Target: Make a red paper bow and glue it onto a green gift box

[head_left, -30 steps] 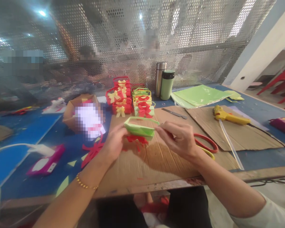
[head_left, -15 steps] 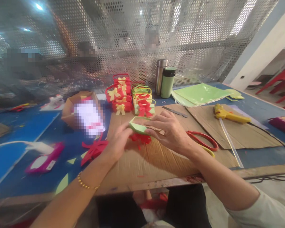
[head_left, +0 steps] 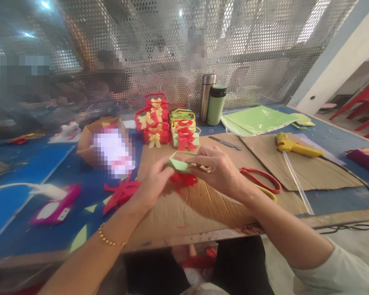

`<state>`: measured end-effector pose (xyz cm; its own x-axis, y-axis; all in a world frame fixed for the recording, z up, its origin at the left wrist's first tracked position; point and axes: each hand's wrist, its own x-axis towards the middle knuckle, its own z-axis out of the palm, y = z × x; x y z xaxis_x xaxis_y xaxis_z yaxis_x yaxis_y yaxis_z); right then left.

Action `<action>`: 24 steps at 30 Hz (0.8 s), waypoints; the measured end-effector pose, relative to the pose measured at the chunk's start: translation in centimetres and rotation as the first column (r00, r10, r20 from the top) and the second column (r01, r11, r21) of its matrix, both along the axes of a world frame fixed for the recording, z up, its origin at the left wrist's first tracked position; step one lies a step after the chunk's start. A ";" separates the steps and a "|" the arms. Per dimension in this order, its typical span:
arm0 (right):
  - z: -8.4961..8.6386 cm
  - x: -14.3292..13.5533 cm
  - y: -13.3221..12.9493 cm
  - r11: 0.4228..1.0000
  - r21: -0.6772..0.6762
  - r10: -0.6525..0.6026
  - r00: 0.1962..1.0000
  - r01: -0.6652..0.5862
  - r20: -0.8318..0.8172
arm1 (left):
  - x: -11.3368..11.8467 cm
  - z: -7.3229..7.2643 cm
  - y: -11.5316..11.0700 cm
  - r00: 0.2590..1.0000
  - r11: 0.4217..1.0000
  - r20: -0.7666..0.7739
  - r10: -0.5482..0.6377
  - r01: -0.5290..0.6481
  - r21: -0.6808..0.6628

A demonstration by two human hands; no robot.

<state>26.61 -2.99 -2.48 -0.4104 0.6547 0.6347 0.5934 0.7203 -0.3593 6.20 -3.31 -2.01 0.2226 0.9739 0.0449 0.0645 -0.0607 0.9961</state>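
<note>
Between my hands is a light green folded paper box (head_left: pixel 178 164), held just above the cardboard. My left hand (head_left: pixel 156 175) pinches its left side, and my right hand (head_left: pixel 217 166) grips the right side, covering part of it. Red paper bows (head_left: pixel 184 180) lie under the box on the cardboard mat (head_left: pixel 184 217). Behind my hands stand small red paper baskets (head_left: pixel 156 123) with yellow bows, beside green and yellow paper baskets (head_left: pixel 185 129) with red bows. Red paper strips (head_left: pixel 120 194) lie left of my left wrist.
Right of my right hand lie red-handled scissors (head_left: pixel 263 179), a blade (head_left: pixel 225 142) and a yellow glue gun (head_left: pixel 297 146) with its glue stick. Two flasks (head_left: pixel 217 105) stand behind, near green sheets (head_left: pixel 261 119). A cardboard box (head_left: pixel 87 143), a blurred phone and a purple packet (head_left: pixel 55 205) are leftward.
My right fingers have shifted slightly on the green paper box, which both hands still hold in about the same place. The whole view has moved a little.
</note>
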 end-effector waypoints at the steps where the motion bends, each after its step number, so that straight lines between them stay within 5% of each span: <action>1: 0.0 0.0 0.1 1.000 -0.005 0.007 1.000 -0.007 -0.005 | 0.0 0.0 -0.1 1.000 1.000 -0.013 0.008 -0.008 0.011; 24: 0.8 0.2 0.5 0.993 -0.106 0.051 0.998 -0.054 -0.032 | -0.2 0.3 -0.5 0.981 0.996 -0.194 0.026 -0.009 0.087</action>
